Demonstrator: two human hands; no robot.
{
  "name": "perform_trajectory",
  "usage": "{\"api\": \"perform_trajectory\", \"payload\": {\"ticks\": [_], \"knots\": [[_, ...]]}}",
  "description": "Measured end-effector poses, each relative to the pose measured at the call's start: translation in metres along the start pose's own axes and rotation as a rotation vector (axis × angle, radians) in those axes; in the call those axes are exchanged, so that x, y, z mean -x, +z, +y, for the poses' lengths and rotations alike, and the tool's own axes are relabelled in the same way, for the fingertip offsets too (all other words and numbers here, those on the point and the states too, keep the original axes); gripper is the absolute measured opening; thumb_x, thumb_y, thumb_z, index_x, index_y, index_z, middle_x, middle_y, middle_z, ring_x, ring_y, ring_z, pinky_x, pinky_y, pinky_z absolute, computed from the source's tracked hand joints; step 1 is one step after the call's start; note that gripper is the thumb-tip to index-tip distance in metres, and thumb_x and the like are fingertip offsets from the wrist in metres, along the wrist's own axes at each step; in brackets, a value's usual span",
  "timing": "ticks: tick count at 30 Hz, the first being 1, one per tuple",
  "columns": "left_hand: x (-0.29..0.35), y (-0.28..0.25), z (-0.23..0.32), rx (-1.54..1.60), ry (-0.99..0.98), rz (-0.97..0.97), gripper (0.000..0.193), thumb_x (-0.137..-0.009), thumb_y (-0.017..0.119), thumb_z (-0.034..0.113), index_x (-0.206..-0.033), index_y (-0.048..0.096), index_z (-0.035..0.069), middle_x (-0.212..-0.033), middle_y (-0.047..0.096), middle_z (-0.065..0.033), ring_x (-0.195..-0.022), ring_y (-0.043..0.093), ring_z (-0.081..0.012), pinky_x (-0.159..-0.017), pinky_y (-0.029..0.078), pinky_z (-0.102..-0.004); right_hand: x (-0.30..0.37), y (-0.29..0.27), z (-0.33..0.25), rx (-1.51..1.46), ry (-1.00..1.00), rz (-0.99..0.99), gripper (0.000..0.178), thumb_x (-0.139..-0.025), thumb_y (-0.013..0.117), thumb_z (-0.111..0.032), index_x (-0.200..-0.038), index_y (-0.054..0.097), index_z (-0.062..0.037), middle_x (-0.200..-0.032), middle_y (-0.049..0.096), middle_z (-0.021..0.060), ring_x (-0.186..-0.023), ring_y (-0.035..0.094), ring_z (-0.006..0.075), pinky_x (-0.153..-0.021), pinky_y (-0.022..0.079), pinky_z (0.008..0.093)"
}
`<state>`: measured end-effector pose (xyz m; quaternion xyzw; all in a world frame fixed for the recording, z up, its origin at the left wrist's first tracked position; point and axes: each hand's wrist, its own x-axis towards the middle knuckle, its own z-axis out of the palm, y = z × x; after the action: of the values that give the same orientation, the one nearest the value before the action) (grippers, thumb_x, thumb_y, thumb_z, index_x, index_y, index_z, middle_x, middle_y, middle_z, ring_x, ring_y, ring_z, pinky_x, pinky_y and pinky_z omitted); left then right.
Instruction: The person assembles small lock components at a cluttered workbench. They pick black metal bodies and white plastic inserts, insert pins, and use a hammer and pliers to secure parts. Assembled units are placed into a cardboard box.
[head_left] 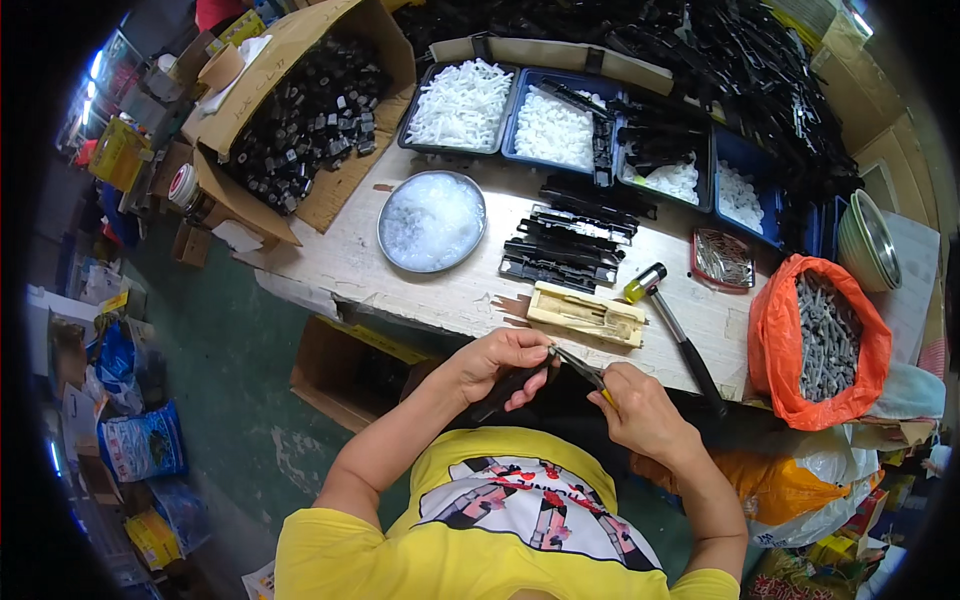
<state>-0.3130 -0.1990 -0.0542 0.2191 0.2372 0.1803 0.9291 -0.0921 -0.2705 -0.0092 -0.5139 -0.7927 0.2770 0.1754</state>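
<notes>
My left hand (pixel 497 362) is closed around a long black plastic part (pixel 508 392), just off the table's front edge. In my right hand (pixel 645 408) is a pair of pliers (pixel 578 364) with yellow on the handles. Their jaws reach to the end of the black part by my left fingertips; what they grip there is too small to make out. Just beyond both hands, a cream-coloured block with a slot (pixel 570 308) lies on the table. A hammer (pixel 683 342) with a yellow-green head end and black grip rests to its right.
Several black strip parts (pixel 560 262) lie behind the block. A round dish of clear bits (pixel 385 232) stands left. Blue trays (pixel 515 88) of white pieces line the back. A carton of black parts (pixel 222 118) is far left; an orange bag of grey pieces (pixel 778 385) stands right.
</notes>
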Motion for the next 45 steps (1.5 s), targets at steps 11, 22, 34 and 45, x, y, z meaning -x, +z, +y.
{"api": "perform_trajectory", "payload": {"ticks": [11, 22, 34, 45], "knots": [[0.098, -0.056, -0.006, -0.847, 0.062, 0.598, 0.032, -0.08, 0.064, 0.028, -0.1, 0.06, 0.002, -0.076, 0.061, -0.0104, -0.062, 0.058, -0.0212, -0.057, 0.047, -0.0317, -0.019, 0.006, -0.006, -0.018, -0.021, 0.323, 0.019, -0.074, 0.065, -0.008, -0.078, 0.051, 0.0043, -0.087, 0.055, 0.0152, -0.074, 0.051, 0.0326, -0.067, 0.042, 0.0365], [0.073, -0.127, 0.152, -1.66, 0.846, 1.397, 0.021, -0.075, 0.063, 0.018, -0.087, 0.065, 0.001, -0.08, 0.058, -0.0186, -0.076, 0.057, -0.0345, -0.068, 0.045, -0.0405, 0.024, -0.041, 0.142, 0.532, 0.472, 0.714, 0.026, -0.082, 0.059, -0.017, -0.076, 0.048, 0.005, -0.077, 0.047, 0.0186, -0.074, 0.046, 0.0346, -0.067, 0.036, 0.0434], [0.013, -0.216, 0.23, -1.921, 0.831, 1.518, 0.023, -0.07, 0.064, 0.012, -0.086, 0.056, -0.002, -0.088, 0.053, -0.0207, -0.082, 0.053, -0.0385, -0.071, 0.043, -0.045, 0.01, -0.039, 0.154, 0.812, 0.512, 0.649, 0.017, -0.078, 0.058, -0.014, -0.08, 0.055, 0.0026, -0.093, 0.053, 0.0197, -0.086, 0.049, 0.0354, -0.073, 0.037, 0.0461], [0.076, -0.151, 0.123, -1.745, 0.757, 1.335, 0.025, -0.073, 0.066, 0.008, -0.095, 0.062, -0.003, -0.084, 0.051, -0.015, -0.082, 0.051, -0.0316, -0.071, 0.041, -0.0376, -0.088, 0.002, 0.048, 0.327, -0.08, 0.356, 0.021, -0.066, 0.061, 0.001, -0.083, 0.064, -0.0105, -0.081, 0.054, 0.0027, -0.081, 0.047, 0.0214, -0.071, 0.032, 0.0345]]}}
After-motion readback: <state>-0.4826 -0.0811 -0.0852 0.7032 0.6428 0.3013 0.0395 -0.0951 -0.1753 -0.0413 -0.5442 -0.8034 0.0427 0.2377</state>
